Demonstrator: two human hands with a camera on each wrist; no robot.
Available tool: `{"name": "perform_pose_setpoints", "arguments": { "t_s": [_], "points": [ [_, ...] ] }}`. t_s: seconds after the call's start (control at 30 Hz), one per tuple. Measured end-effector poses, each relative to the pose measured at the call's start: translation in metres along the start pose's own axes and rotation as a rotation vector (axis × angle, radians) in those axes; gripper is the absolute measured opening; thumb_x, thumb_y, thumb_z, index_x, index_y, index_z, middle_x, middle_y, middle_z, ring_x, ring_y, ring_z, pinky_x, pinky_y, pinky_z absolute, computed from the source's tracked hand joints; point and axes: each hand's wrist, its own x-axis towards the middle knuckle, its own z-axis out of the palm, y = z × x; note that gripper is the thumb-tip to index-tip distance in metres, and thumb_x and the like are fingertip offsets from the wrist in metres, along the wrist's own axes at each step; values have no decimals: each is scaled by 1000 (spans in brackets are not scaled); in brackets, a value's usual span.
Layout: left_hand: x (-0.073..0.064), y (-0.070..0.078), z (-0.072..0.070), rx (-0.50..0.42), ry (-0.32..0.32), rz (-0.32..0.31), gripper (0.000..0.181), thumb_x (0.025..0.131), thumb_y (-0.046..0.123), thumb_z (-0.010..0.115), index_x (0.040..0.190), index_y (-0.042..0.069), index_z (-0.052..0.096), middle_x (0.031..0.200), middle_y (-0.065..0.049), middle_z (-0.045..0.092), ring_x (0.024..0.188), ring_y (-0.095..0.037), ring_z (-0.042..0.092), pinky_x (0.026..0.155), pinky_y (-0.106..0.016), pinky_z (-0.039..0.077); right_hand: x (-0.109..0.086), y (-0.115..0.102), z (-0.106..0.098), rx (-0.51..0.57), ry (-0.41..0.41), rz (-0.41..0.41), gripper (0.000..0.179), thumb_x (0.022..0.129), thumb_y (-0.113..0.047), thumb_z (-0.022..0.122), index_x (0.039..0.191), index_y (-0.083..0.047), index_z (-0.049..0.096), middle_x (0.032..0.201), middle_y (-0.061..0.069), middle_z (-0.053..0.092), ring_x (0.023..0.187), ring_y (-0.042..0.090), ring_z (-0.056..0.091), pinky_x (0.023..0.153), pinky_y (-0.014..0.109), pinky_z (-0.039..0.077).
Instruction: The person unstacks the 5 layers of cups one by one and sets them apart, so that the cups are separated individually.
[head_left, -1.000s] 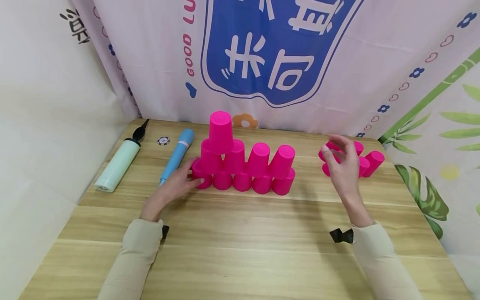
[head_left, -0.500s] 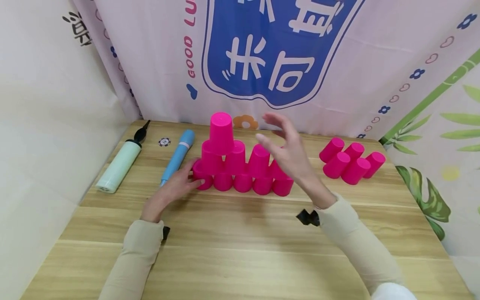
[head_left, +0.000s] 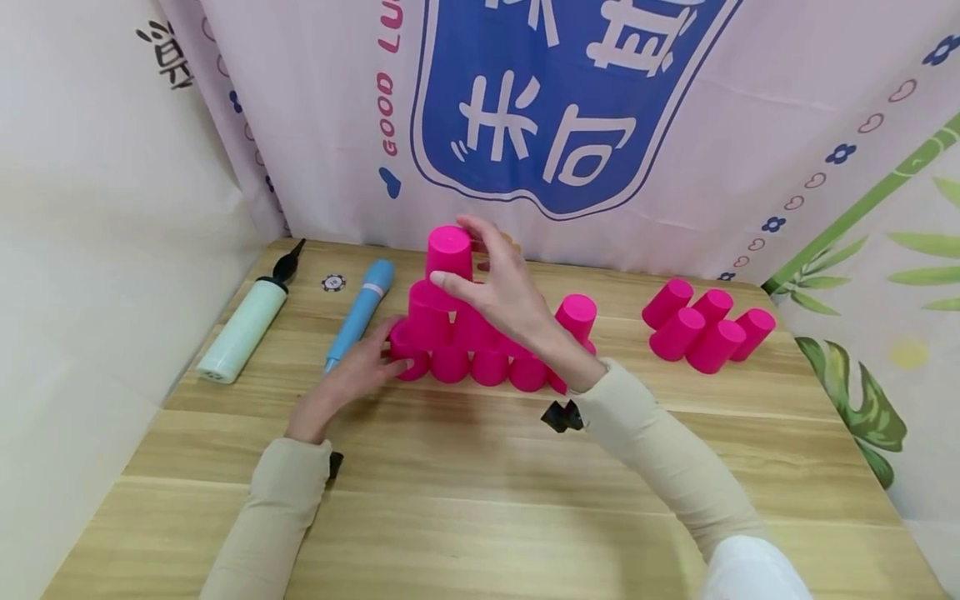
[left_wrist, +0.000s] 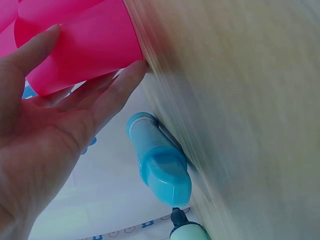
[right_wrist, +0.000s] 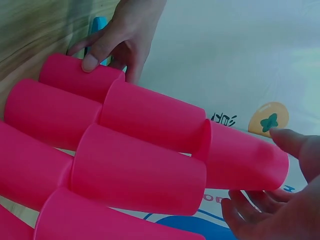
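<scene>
Three tiers of pink cups (head_left: pixel 471 332) stand stacked; five loose cups (head_left: pixel 716 345) stand unstacked at right. The left hand (head_left: pixel 356 368) grasps the leftmost base cup (left_wrist: pixel 90 45); the right hand (head_left: pixel 504 287) surrounds the top cup (head_left: pixel 450 250), grip uncertain.

You are at a wood-grain table (head_left: pixel 480 533) in a small booth made of hung cloth. At twelve o'clock a printed curtain (head_left: pixel 330 125) carries big lettering, hearts and flowers; at nine o'clock hangs a white sheet (head_left: pixel 90 217); at three o'clock, a leaf-print cloth (head_left: pixel 930 358). You cannot tell whether home or studio lies around it.
</scene>
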Motion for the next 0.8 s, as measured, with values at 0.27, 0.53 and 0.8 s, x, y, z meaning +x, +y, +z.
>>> {"name": "perform_pose_setpoints", "arguments": {
  "t_s": [0.27, 0.53, 0.8],
  "points": [
    [-1, -2, 1, 10, 4, 3, 69, 93, 13, 64, 148, 5, 23, 137, -24, 48, 123, -42, 50, 99, -51, 46, 1, 0, 3, 20, 11, -14, 67, 84, -19, 74, 141, -7, 41, 128, 6, 54, 112, 17, 53, 88, 32, 52],
    [0, -1, 4, 22, 0, -21, 69, 94, 14, 63, 149, 2, 22, 139, -25, 46, 124, -41, 50, 100, -50, 45, -36, -7, -31, 54, 155, -137, 65, 83, -15, 77, 139, -7, 45, 126, 5, 56, 112, 16, 55, 91, 37, 52],
    [1, 2, 2, 50, -4, -53, 71, 94, 15, 62, 150, 4, 20, 140, -23, 45, 124, -40, 49, 100, -50, 46, -81, 20, -109, -8, 433, -35, 61, 82, -4, 75, 138, -10, 49, 127, 6, 56, 109, 18, 57, 90, 24, 51]
  ]
}}
